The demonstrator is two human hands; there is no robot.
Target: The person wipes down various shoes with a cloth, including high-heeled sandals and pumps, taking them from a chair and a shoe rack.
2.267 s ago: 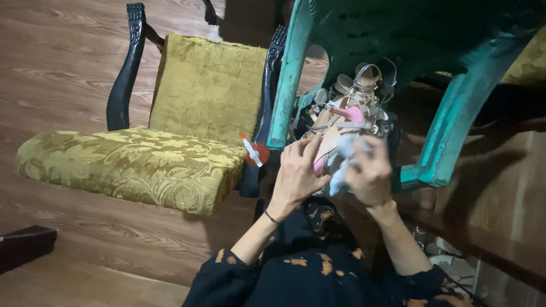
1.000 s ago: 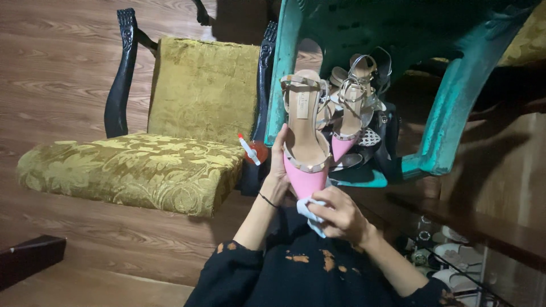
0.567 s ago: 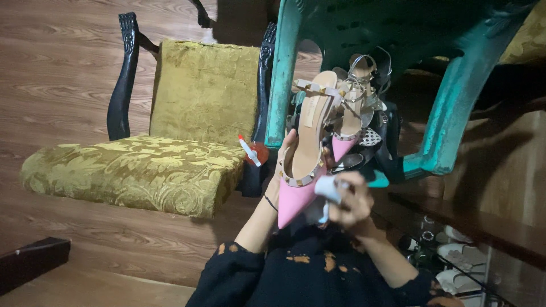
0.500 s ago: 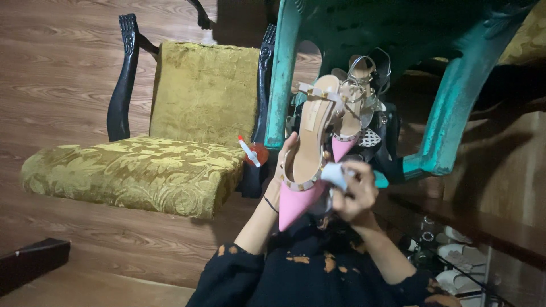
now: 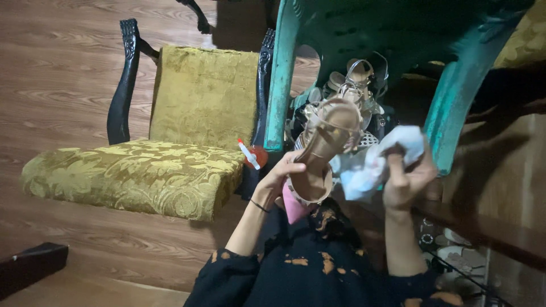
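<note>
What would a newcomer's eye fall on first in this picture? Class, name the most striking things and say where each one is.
The eye goes first to the pink pointed shoe at centre, held up in the left hand, with a crumpled white cloth gripped in the right hand beside it. To the left stands a chair with gold patterned cushions on the wooden floor. Above, a teal plastic chair shelters a heap of other shoes.
</note>
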